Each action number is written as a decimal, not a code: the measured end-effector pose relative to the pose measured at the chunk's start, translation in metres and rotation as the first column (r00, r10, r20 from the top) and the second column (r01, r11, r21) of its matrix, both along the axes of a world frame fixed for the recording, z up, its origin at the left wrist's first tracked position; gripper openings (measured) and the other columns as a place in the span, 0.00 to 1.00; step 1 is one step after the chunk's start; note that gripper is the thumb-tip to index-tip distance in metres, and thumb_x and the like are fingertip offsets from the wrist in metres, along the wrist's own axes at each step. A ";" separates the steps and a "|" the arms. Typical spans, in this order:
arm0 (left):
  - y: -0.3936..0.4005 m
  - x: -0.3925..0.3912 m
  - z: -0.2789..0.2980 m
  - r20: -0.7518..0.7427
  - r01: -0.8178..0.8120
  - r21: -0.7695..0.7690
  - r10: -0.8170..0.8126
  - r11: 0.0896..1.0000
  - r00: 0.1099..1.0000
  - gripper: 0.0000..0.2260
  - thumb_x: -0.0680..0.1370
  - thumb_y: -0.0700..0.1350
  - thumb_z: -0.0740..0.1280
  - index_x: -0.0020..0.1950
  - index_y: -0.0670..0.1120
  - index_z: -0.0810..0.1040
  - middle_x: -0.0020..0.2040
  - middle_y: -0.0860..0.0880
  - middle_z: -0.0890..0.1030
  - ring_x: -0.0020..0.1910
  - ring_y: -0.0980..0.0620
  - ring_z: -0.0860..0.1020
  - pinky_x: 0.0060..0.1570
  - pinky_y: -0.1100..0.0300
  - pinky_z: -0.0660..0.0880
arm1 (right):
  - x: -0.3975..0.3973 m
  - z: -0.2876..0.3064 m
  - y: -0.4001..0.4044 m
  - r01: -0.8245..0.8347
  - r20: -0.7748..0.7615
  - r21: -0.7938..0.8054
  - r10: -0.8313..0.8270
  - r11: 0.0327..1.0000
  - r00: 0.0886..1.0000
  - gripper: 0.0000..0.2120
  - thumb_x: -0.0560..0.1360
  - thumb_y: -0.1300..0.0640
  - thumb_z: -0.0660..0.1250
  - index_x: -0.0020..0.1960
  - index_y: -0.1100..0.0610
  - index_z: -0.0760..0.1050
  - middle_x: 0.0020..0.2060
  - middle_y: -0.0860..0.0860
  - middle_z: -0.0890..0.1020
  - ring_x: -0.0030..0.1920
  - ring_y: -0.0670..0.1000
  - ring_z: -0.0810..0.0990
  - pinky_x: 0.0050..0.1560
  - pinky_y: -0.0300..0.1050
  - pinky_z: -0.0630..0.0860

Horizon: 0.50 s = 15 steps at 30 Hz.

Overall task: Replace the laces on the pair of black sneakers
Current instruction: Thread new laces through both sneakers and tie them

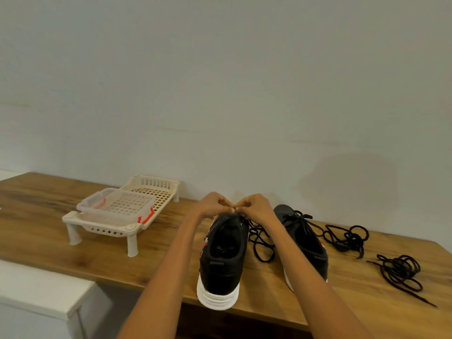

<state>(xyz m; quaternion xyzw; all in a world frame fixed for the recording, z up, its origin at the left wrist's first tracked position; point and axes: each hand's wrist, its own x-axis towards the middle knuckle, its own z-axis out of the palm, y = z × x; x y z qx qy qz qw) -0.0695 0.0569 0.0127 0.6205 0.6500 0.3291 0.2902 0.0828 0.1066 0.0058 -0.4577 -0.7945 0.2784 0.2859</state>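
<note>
Sneakers, both black with white soles, stand side by side near the front edge of the worktop (pixel 102 260), heels toward the person. The left sneaker (pixel 221 260) has its heel hanging slightly over that edge, and both hands meet above its tongue. The left hand (pixel 212 204) and right hand (pixel 256 206) have their fingers (pixel 241 206) curled together, fingertips touching, apparently pinching a lace at the top eyelets, though the lace itself is hidden there. A loose black lace (pixel 260 243) trails on the wood between the shoes. The right sneaker (pixel 303 241) looks laced, with ends spilling to the side. Two bundled laces (pixel 347 237) and (pixel 401 272) lie toward the right edge. A cream plastic rack (pixel 102 226) stands toward the back left. Which laces are old or new I cannot tell; the task looks midway, with the left shoe unfinished.
</note>
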 end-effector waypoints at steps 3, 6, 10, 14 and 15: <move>-0.002 -0.001 0.003 -0.145 0.015 -0.292 -0.060 0.956 0.988 0.23 0.75 0.53 0.67 0.65 0.43 0.67 0.59 0.45 0.75 0.57 0.47 0.75 0.43 0.55 0.77 | -0.003 -0.003 0.001 -0.010 0.140 0.030 0.005 1.000 0.990 0.08 0.76 0.60 0.67 0.52 0.61 0.82 0.49 0.56 0.84 0.47 0.50 0.80 0.44 0.37 0.71; 0.002 0.002 0.004 -0.124 0.002 -0.304 -0.042 0.953 0.991 0.18 0.75 0.51 0.67 0.58 0.39 0.73 0.51 0.42 0.78 0.49 0.46 0.78 0.46 0.52 0.80 | -0.008 -0.004 -0.001 -0.007 0.144 0.062 -0.002 0.998 0.990 0.08 0.76 0.62 0.66 0.52 0.61 0.82 0.51 0.56 0.84 0.52 0.53 0.80 0.45 0.37 0.70; 0.000 -0.008 0.006 0.092 -0.174 -0.167 0.191 0.970 0.977 0.08 0.75 0.39 0.64 0.36 0.40 0.71 0.33 0.45 0.73 0.31 0.51 0.73 0.25 0.62 0.71 | -0.010 -0.005 -0.004 -0.011 0.150 0.059 0.002 0.998 0.989 0.14 0.76 0.69 0.60 0.53 0.60 0.82 0.51 0.56 0.83 0.47 0.50 0.79 0.43 0.37 0.71; -0.004 -0.024 -0.001 0.264 -0.236 -0.203 0.285 0.950 0.921 0.01 0.74 0.35 0.63 0.44 0.39 0.74 0.37 0.43 0.75 0.34 0.50 0.74 0.34 0.61 0.74 | -0.019 -0.005 -0.007 0.006 0.092 0.038 -0.009 0.999 0.996 0.07 0.75 0.64 0.65 0.48 0.53 0.77 0.48 0.54 0.83 0.49 0.50 0.80 0.41 0.36 0.73; -0.004 -0.026 -0.002 0.293 -0.233 -0.211 0.289 0.949 0.912 0.01 0.74 0.34 0.63 0.43 0.39 0.74 0.37 0.43 0.75 0.33 0.50 0.74 0.34 0.61 0.74 | -0.023 -0.005 -0.008 0.010 0.075 0.029 -0.012 1.000 0.997 0.06 0.74 0.63 0.67 0.45 0.52 0.74 0.48 0.54 0.83 0.49 0.50 0.80 0.40 0.36 0.73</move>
